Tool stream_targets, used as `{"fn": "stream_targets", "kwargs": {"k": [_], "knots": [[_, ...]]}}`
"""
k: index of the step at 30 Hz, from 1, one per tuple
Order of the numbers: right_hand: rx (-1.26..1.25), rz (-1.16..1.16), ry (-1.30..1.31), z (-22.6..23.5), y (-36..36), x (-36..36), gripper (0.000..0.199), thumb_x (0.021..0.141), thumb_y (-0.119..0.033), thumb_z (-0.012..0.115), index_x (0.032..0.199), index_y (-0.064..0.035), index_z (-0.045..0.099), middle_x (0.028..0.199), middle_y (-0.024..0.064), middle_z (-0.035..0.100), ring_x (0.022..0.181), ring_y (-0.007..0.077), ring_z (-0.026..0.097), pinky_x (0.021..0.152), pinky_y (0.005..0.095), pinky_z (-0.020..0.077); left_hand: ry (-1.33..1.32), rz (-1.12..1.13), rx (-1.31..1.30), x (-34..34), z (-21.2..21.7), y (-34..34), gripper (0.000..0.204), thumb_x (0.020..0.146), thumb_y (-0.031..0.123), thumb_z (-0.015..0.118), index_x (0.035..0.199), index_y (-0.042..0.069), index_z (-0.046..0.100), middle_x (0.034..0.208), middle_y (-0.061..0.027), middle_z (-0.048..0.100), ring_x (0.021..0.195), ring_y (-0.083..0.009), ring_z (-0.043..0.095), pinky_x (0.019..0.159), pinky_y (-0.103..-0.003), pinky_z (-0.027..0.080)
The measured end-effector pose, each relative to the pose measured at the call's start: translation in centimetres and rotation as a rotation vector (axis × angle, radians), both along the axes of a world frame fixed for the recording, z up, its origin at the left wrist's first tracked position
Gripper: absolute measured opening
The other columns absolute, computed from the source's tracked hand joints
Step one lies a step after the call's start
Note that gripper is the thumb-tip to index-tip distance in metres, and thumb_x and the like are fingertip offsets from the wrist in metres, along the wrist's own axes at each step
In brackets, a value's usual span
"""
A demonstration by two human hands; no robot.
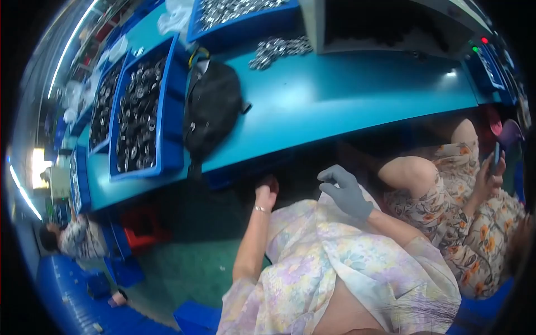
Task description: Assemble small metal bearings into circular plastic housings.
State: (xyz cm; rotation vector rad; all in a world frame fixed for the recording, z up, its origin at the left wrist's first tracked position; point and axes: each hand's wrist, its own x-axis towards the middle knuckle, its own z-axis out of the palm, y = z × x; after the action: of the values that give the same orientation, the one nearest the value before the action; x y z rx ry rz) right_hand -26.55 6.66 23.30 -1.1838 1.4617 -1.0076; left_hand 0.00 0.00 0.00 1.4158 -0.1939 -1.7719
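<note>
My left hand (268,190), bare and with a bracelet (261,209) at the wrist, hangs just below the near edge of the teal table (312,109). Its fingers are in shadow, so their pose is unclear. Over my lap is my right hand (347,194), in a grey glove. Its fingers are bent with a gap between them and the thumb, and nothing shows in them. Both hands are apart from the tabletop. The thing on the table nearest my left hand is a black bag (213,106).
Blue bins (177,106) of black round parts stand at the left. A blue tray (245,27) of shiny metal parts sits at the back, with a loose metal pile (279,51) before it. A seated person (474,223) at my right holds a phone (494,159). A red stool (144,228) stands left.
</note>
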Motion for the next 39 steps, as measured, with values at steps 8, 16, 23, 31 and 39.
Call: {"fn": "stream_targets", "kwargs": {"k": [8, 16, 23, 31, 39], "knots": [[-0.540, -0.041, 0.343, 3.8, -9.6, -5.3, 0.013, 0.079, -0.003, 0.064, 0.090, -0.0054, 0.057, 0.084, 0.0114, 0.055, 0.073, 0.0279, 0.056, 0.064, 0.0356, 0.0447, -0.422, -0.650, -0.261, -8.5, 8.3, 4.3, 0.012, 0.088, 0.010, 0.057, 0.089, -0.001, 0.063, 0.072, -0.0043, 0.062, 0.061, -0.0100, 0.057, 0.055, -0.024, 0.046], [-0.518, -0.360, 0.637, 2.0, -18.3, -15.5, 0.016, 0.081, -0.011, 0.062, 0.097, -0.0045, 0.062, 0.094, 0.0164, 0.061, 0.087, 0.0350, 0.058, 0.076, 0.0404, 0.0468, -0.674, -0.899, -0.658, -7.7, 7.0, 6.2, 0.014, 0.086, 0.014, 0.061, 0.091, 0.002, 0.064, 0.077, -0.0111, 0.066, 0.069, -0.0174, 0.063, 0.066, -0.029, 0.050], [-0.604, -0.467, 0.740, 3.3, -24.2, -19.4, 0.014, 0.082, -0.010, 0.060, 0.095, -0.0039, 0.062, 0.101, 0.0168, 0.059, 0.092, 0.0355, 0.056, 0.077, 0.0411, 0.0474, -0.686, -0.932, -0.586, -8.8, 9.5, 4.5, 0.014, 0.087, 0.013, 0.061, 0.092, 0.000, 0.063, 0.077, -0.0106, 0.066, 0.068, -0.0168, 0.063, 0.065, -0.029, 0.050], [-0.613, -0.714, 0.913, 7.7, -28.3, -21.8, 0.017, 0.082, -0.013, 0.057, 0.096, -0.0041, 0.062, 0.098, 0.0176, 0.058, 0.095, 0.0353, 0.055, 0.079, 0.0434, 0.0471, -0.563, -1.018, -0.687, -13.5, 19.3, 0.9, 0.014, 0.087, 0.010, 0.059, 0.096, -0.001, 0.062, 0.079, -0.0107, 0.065, 0.067, -0.0153, 0.060, 0.063, -0.028, 0.048], [-0.418, -0.772, 1.121, 4.8, -28.3, -26.1, 0.032, 0.082, -0.026, 0.061, 0.105, -0.0037, 0.058, 0.103, 0.0228, 0.054, 0.094, 0.0380, 0.054, 0.079, 0.0465, 0.0457, -0.541, -1.100, -0.699, -13.8, 19.2, -0.4, 0.013, 0.085, 0.007, 0.061, 0.094, -0.001, 0.063, 0.080, -0.0117, 0.065, 0.069, -0.0157, 0.060, 0.065, -0.028, 0.048]]}}
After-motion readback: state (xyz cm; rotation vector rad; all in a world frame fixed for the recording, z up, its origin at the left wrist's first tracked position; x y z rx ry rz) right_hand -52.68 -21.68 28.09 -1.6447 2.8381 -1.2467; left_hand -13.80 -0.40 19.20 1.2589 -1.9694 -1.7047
